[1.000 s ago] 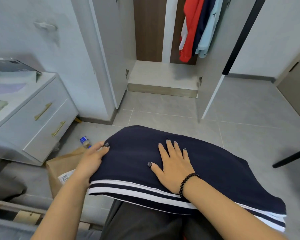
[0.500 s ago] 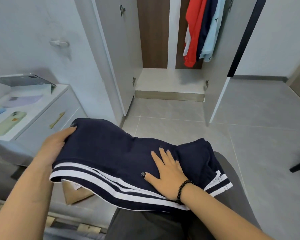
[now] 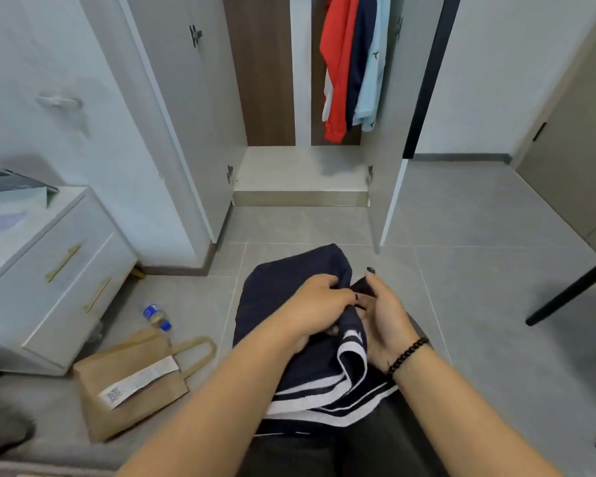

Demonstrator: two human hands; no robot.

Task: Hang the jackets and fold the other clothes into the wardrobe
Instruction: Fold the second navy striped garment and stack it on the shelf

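Observation:
A navy garment with white stripes lies folded into a narrow bundle on my lap. My left hand grips its upper fold, fingers curled over the cloth. My right hand, with a black bead bracelet at the wrist, holds the fold's right side, thumb raised. Straight ahead the wardrobe stands open. A red jacket, a navy jacket and a light blue jacket hang inside at the right.
A white drawer unit with gold handles stands at the left. A brown paper bag and a small bottle lie on the grey tiled floor beside it. A black furniture leg slants in at the right.
The garment went from spread wide across my lap to a narrow bundle. My left hand swept from its left edge to the middle; my right hand lifted off its flat press and now holds the fold.

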